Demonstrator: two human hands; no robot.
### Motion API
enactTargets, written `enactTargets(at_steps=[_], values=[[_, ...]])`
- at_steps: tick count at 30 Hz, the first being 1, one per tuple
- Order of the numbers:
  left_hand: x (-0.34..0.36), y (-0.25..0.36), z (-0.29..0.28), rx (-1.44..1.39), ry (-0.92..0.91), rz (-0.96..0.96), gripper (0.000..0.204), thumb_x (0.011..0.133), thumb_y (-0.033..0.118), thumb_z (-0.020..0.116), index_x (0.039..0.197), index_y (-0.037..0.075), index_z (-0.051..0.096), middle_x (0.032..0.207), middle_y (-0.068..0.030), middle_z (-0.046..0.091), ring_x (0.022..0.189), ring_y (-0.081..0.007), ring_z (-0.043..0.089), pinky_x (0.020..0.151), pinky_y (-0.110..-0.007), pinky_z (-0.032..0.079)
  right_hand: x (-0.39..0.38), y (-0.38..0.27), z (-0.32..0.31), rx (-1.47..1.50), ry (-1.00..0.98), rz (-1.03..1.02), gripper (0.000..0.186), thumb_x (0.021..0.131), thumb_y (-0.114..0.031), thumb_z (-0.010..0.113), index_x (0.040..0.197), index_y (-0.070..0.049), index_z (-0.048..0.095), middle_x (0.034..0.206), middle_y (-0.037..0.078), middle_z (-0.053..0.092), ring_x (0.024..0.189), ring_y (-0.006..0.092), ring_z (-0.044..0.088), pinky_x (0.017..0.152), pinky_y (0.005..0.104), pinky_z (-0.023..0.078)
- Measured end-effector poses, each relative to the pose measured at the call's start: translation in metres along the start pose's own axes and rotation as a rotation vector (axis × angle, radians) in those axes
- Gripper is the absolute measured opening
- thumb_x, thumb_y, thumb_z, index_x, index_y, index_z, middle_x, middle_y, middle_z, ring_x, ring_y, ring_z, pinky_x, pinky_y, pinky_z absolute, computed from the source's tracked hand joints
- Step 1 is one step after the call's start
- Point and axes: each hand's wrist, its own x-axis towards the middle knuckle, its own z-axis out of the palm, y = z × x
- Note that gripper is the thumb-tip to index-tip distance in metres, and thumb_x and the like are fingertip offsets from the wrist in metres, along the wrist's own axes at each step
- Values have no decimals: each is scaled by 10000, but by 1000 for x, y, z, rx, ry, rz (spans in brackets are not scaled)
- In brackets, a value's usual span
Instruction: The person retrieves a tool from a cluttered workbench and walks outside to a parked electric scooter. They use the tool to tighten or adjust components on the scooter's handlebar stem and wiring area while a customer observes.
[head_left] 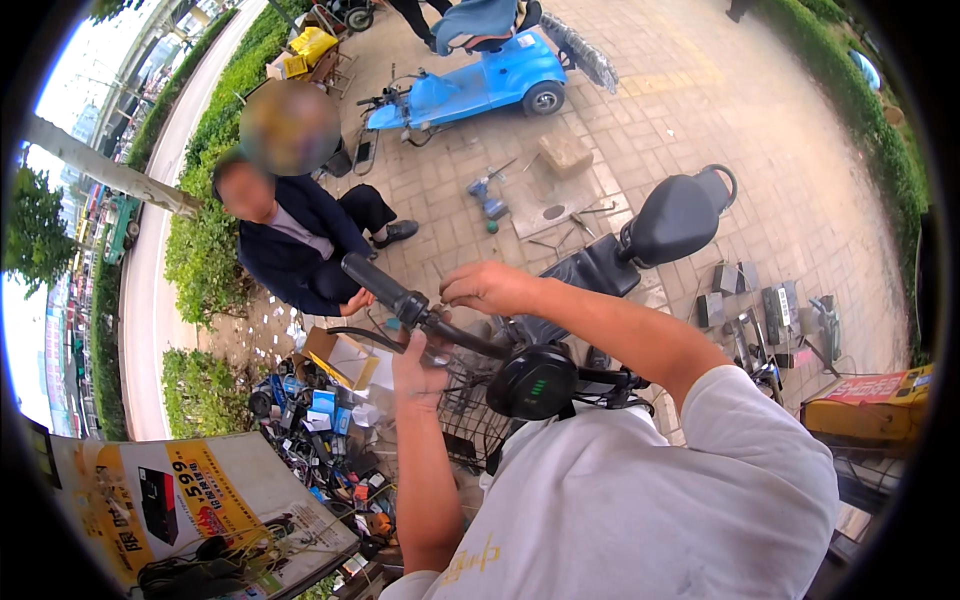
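My left hand (420,375) is closed around the brake-lever fitting (425,330) on the handlebar of an electric scooter, just below its black grip (370,275). Above and right of it, my right hand (485,290) has bent, pinched fingers over the bar; what they hold is too small to tell. A round display (532,382) with green lights sits at the bar's centre. Behind are the deck (565,280) and black seat (675,220). A wire basket (465,410) hangs under the bar, partly hidden.
A person (290,250) in a dark jacket crouches left, beside a heap (330,440) of parts. A blue three-wheeler (475,90) stands behind. A drill (485,200) and tools lie on paving near a block (563,155). Batteries (775,305) are right; a printed board (200,500) stands lower left.
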Motion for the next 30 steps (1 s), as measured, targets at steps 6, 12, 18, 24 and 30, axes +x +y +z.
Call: enactTargets(at_steps=[6,12,18,24,30], values=[[0,1,-5,3,-12,1,410,870,109,610,1255,76,474,1171,-143,581,1121,-325,562,900,-450,480,18,-3,-12,32,-149,-24,129,799,-95,648,921,-54,643,901,100,616,826,325,591,703,402,476],[-3,3,5,-80,-14,-39,380,871,52,588,1239,75,497,1113,-121,615,1080,-270,591,763,-341,485,19,4,-15,-101,-134,-122,126,812,-123,642,920,-61,653,828,110,610,804,317,583,683,402,464],[-5,4,12,-38,-39,-3,389,861,95,628,1231,67,508,1101,-125,626,978,-228,610,686,-296,465,10,-23,-9,178,-206,525,144,873,-142,584,896,-17,652,690,97,642,633,204,621,587,328,482],[-3,1,10,-12,-18,19,380,847,162,672,1195,76,548,1055,-123,645,923,-213,619,588,-269,447,11,-13,-19,242,-122,606,179,884,-144,574,921,7,661,738,90,678,661,133,640,610,278,503],[-1,0,10,-29,-1,16,381,848,106,642,1208,76,518,1100,-125,617,1069,-281,594,778,-360,494,-3,-12,-9,-36,42,198,134,819,-123,652,923,-41,669,871,112,663,866,296,608,769,375,481]])
